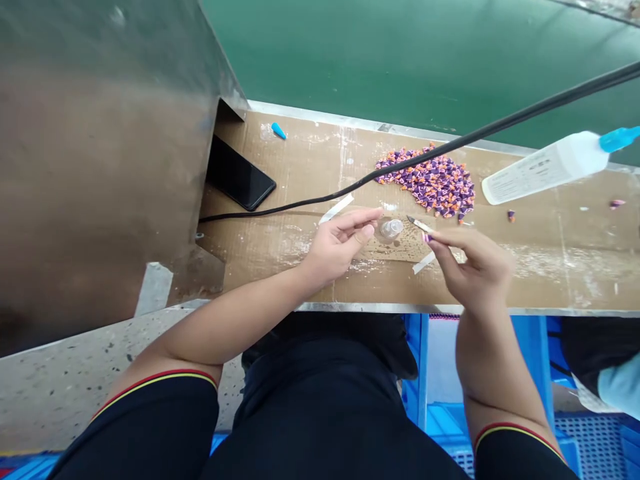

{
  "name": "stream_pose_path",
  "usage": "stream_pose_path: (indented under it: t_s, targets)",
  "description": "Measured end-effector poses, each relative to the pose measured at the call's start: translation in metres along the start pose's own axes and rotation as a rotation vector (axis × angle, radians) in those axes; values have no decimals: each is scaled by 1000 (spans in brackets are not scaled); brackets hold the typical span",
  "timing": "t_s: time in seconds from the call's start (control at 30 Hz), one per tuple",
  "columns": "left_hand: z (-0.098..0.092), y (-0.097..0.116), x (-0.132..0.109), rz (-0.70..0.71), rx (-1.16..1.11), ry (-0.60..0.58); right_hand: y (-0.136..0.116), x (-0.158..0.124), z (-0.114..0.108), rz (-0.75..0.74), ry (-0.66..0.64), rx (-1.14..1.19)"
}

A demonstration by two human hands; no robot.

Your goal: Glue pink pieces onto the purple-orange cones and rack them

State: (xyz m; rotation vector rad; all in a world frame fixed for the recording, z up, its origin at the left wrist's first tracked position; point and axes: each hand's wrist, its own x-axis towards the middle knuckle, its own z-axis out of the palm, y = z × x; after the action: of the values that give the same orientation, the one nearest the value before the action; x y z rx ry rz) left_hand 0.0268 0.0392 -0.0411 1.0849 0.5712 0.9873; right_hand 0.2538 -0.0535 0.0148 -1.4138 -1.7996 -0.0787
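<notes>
My left hand (345, 243) is held over the cardboard, just left of a small clear plastic bottle (391, 229). Its index finger and thumb are apart, and nothing shows between them. On the other side of the bottle, my right hand (470, 263) pinches a small purple-and-pink piece (427, 237) between thumb and forefinger. A thin pale tool with a dark pointed tip (419, 224) reaches from those fingertips toward the bottle; I cannot tell whether the hand grips it too. Behind lies a heap of small purple, orange and pink pieces (440, 183).
A black cable (310, 201) crosses above the cardboard-covered bench (310, 167). At right lies a white bottle with a blue nozzle (545, 167). A black phone (240, 175) and a blue cap (279, 131) are at left. A metal panel (110, 167) borders the left side.
</notes>
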Motion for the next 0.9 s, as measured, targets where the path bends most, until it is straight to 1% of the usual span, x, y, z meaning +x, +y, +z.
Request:
stream_pose_path:
  t_s: [0.07,0.13,0.2,0.23,0.3,0.43,0.5,0.63,0.9]
  targets:
    - [0,0,1,36,37,-12,7,-18,-24,-11,-171,-15]
    - [0,-1,2,81,78,-34,12,-35,-38,-35,-324,13]
    - [-1,-3,3,145,137,-49,14,-48,-44,-47,-410,26]
    - [-1,-4,2,179,172,-52,13,-53,-44,-50,-426,13]
    - [-2,-5,1,239,241,-64,12,-58,-42,-63,-410,-41]
    - [-1,-5,-3,344,383,-129,5,-60,-38,-115,-296,-104]
    - [0,-3,-6,383,455,-175,-1,-61,-37,-116,-253,-101]
    - [0,-2,-9,437,547,-266,-9,-61,-35,-100,-223,-63]
    - [-4,-1,-7,505,607,-266,-17,-58,-28,-136,-226,-51]
